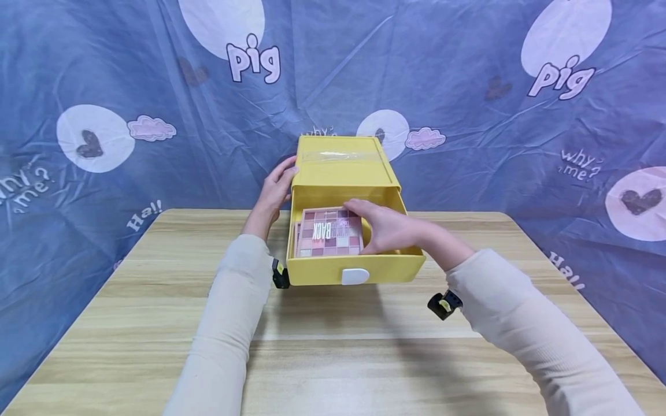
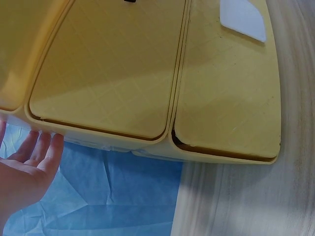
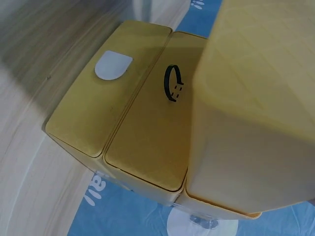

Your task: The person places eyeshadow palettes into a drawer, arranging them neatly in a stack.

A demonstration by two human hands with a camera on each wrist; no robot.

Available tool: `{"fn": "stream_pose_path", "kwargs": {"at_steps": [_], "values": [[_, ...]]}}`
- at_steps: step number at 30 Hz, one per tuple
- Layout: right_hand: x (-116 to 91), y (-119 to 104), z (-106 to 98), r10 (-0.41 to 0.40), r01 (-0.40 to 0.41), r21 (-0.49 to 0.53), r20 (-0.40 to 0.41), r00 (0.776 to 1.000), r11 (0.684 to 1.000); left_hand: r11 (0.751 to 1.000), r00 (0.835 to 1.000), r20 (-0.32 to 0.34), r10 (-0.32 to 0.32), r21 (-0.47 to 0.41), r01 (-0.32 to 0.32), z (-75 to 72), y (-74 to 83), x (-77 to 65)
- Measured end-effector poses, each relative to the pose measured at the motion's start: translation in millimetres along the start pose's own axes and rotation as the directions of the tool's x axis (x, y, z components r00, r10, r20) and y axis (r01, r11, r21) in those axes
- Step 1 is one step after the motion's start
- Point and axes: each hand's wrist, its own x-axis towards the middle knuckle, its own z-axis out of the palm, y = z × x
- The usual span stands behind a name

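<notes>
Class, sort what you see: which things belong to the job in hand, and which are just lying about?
In the job:
eyeshadow palette, gripped by the right hand
open top drawer
yellow drawer cabinet, touched by the left hand

Just there:
closed middle drawer
closed bottom drawer
wooden table
blue printed backdrop

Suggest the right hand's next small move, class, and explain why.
Probably settle the pink checkered rectangular palette into the open yellow plastic drawer: the right hand grips it within the drawer's walls, while the left hand touches the side of the yellow plastic cabinet.
</notes>
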Motion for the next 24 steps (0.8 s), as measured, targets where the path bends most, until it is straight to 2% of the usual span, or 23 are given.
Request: {"fn": "stream_pose_path", "kwargs": {"at_steps": [14, 24], "values": [[6.0, -0.7, 5.9, -0.024, 0.027, -0.038, 0.092, 0.996, 0.999, 1.000, 1.000, 0.001, 0.009, -0.004, -0.009, -0.3, -0.9, 1.6], [7.6, 0.1, 7.0, -0.042, 0.047, -0.040, 0.122, 0.992, 0.998, 0.999, 1.000, 0.004, 0.016, -0.030, -0.016, -0.6, -2.3, 1.9]]}}
